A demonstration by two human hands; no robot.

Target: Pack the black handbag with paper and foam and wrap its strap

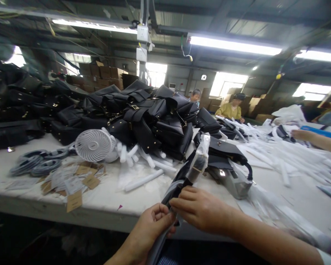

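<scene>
A bundle of black straps [179, 179], partly in clear plastic, slants up from the table's front edge. Low on it, my left hand [154, 224] is closed around the straps, thumb and fingers pressed together. My right hand [195, 208] pinches the same bundle just above and to the right, its fingertips close to the left thumb. Clear plastic wrap [200, 156] covers the upper end, where a buckle shows. Behind it, a black handbag [223, 151] lies on the table, with plastic around its handle.
Black bags [143, 117] are heaped along the white table [99, 202]. A white fan [95, 145], grey coils [41, 163], brown tags [74, 200] and white rolls [145, 180] lie nearer. Two people sit behind; another person's arm [317, 139] reaches in at right.
</scene>
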